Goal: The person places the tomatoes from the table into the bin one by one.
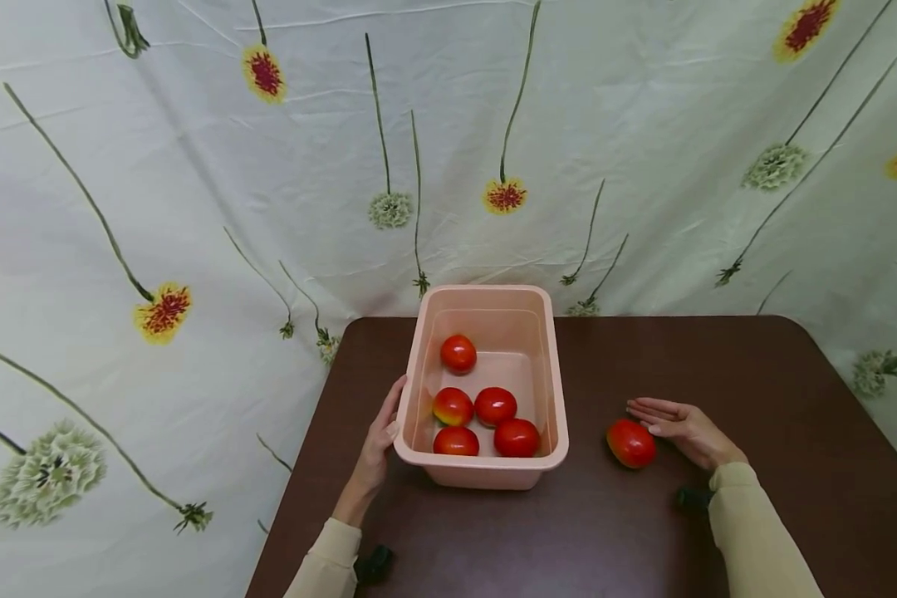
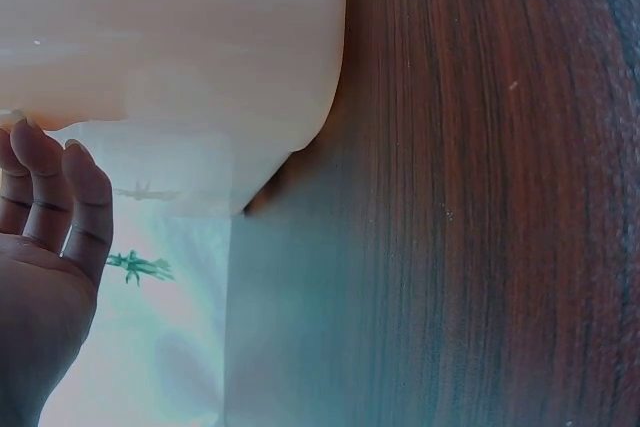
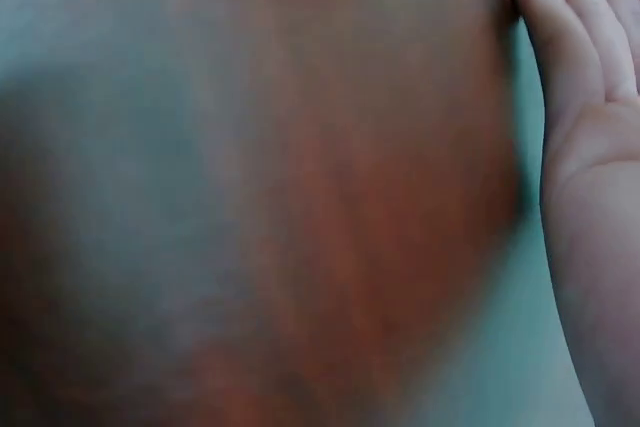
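Note:
My left hand (image 1: 379,432) rests against the outer left side of a pink plastic bin (image 1: 481,477). In the left wrist view, its gently bent fingers (image 2: 88,197) reach up to the bin's rim. Inside the bin lie several glossy red fruits, among them one red-and-yellow mango-like fruit (image 1: 453,407). On the table to the right of the bin sits another such fruit (image 1: 631,443). Beside it is my right hand (image 1: 683,428), fingers extended behind the fruit and thumb overlapping its edge. In the right wrist view the fingers are straight, and the fruit is mostly out of frame.
The bin stands on a dark brown wooden table (image 1: 538,531) with rounded far corners. Behind the table hangs a white cloth (image 1: 448,149) printed with flowers. A dark band with a small device (image 1: 374,565) is at the left wrist, and a similar device (image 1: 693,498) at the right.

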Available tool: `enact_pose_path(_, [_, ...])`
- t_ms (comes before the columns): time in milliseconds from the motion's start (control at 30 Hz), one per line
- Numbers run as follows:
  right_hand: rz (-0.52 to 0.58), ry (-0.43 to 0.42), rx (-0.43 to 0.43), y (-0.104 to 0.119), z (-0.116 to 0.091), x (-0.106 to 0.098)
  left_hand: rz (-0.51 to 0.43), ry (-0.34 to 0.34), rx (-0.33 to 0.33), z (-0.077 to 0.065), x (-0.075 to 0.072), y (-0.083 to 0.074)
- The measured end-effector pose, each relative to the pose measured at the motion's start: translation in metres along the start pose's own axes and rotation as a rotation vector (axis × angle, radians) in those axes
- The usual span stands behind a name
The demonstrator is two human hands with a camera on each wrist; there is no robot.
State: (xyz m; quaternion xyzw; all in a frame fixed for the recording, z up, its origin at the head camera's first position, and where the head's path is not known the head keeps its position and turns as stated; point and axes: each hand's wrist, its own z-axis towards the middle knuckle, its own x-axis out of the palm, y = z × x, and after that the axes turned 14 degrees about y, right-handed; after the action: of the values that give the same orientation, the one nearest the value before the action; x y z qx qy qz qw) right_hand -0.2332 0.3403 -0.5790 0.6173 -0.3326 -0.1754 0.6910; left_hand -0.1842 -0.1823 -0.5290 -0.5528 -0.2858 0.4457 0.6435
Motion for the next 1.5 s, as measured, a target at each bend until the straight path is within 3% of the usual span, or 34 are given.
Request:
enact_pose_path(200, [0.017, 0.042, -0.057, -0.007, -0.001, 0.006, -0.004, 0.0, 0.018, -0.001, -0.003, 0.0])
enact_pose_path(600, [-0.026, 0.055, -0.026, -0.011, -0.001, 0.015, -0.002, -0.005, 0.035, -0.002, -0.002, -0.001])
enact_pose_path(1000, [-0.139, -0.099, 0.094, -0.011, -0.002, 0.017, 0.011, -0.004, 0.042, -0.002, 0.0, 0.0])
enact_pose_path(1500, [-0.132, -0.197, 0.023, -0.016, -0.004, 0.017, 0.004, 0.008, 0.014, -0.003, -0.001, 0.0])
